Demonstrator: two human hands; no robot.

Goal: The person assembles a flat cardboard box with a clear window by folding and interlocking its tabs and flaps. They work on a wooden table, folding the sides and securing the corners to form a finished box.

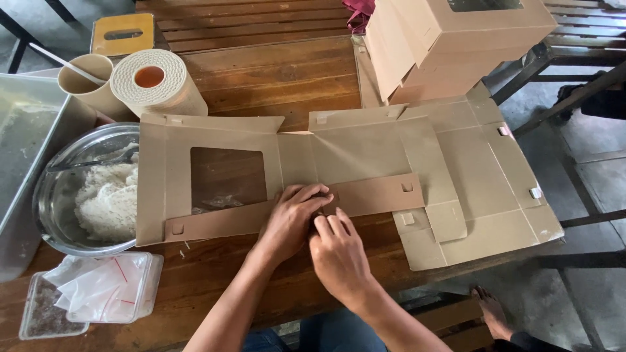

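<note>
- The bench (274, 72) is made of dark wooden planks and stands on a grey floor; a bare foot (490, 313) shows below its near edge.
- A flat brown box blank (365, 153) with a square window (228, 177) lies open across the middle of the bench.
- The left hand (291, 221) and the right hand (337, 251) are close together, touching each other. Their fingers press on the long front flap (378, 195), near its middle. Neither hand closes around anything.
- On the left, a glass bowl (55, 195) with white noodles sits partly under the edge of the blank. Just behind it stand a tape roll (153, 81) and a paper cup (85, 75).
- Plastic bags (104, 290) lie near the front left corner. Finished boxes (450, 45) are stacked at the back right.
- I think the fold may go crooked if the fingers press away from the crease line, and the cardboard may tear at a tab slot.
- The blank may also push the bowl if it slides to the left.
</note>
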